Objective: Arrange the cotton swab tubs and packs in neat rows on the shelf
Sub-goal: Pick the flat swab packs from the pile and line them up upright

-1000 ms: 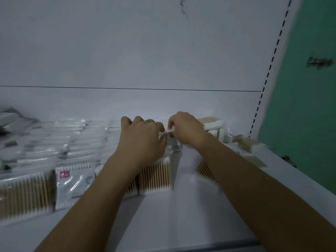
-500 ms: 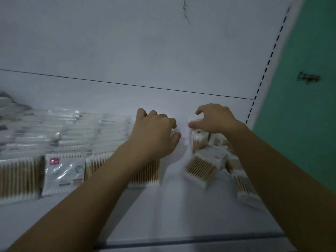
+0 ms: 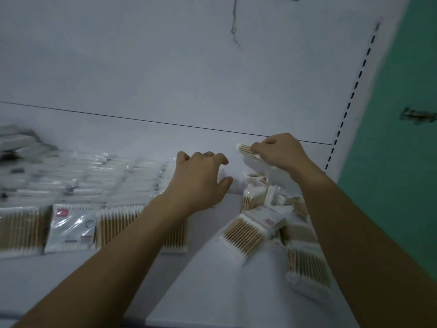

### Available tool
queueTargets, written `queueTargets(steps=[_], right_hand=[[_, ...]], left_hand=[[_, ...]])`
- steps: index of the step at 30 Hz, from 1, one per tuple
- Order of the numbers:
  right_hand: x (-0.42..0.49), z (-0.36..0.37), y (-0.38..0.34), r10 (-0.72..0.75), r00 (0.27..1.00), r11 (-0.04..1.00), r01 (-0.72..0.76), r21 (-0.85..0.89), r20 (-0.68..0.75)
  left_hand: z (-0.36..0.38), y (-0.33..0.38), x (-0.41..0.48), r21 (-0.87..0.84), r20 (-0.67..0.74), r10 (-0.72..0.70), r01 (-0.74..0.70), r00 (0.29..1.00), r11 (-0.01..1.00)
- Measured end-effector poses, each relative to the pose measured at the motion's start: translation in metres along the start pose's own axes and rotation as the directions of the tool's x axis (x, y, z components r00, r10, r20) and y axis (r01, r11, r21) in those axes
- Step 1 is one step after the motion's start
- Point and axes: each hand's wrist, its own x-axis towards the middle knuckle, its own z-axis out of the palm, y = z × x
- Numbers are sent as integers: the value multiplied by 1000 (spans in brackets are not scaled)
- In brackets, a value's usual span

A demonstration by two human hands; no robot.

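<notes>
Head view: right hand (image 3: 281,152) pinches a pack (image 3: 246,149); left hand (image 3: 201,178) curled, grasp unclear. I judge a nudge could scatter the loose pile (image 3: 246,233).

Rows of packs (image 3: 71,228) occupy the left of the shelf (image 3: 212,292); a loose heap of packs (image 3: 243,235) lies centre-right; above it, the right hand (image 3: 281,151) holds one pack (image 3: 246,149).

packs (image 3: 71,229): glossy clear plastic | swab sticks (image 3: 243,234): wood, cotton tips | shelf (image 3: 212,292): smooth matt white
</notes>
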Motion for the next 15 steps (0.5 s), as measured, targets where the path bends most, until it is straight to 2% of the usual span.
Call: queueTargets(steps=[1,3,5,7,9,12,15], right_hand=[[-4,-6,-5,23,1000,995,-24,99,12],[-15,-16,-15,65,989,973,-92,213,131],[-26,-18,-21,46,960,970,-109,218,278],[-38,-16,-25,19,939,973,-97,210,345],[-47,-10,-33,-20,943,971,-61,233,332],[-59,6,-39,-211,946,918,104,384,248],[-55,23,-29,-238,965,926,190,326,112]], left_hand=[[-2,1,3,-31,-6,-20,20,1000,999],[-7,4,5,-117,-22,-61,58,998,992],[-13,10,7,-197,-65,-99,85,993,977],[-18,15,5,-231,-93,-112,88,989,969],[-22,12,0,-312,-116,-173,129,978,941],[-26,-5,-9,-434,-136,-312,227,940,872],[-26,-13,-13,-342,-64,-307,268,950,901]])
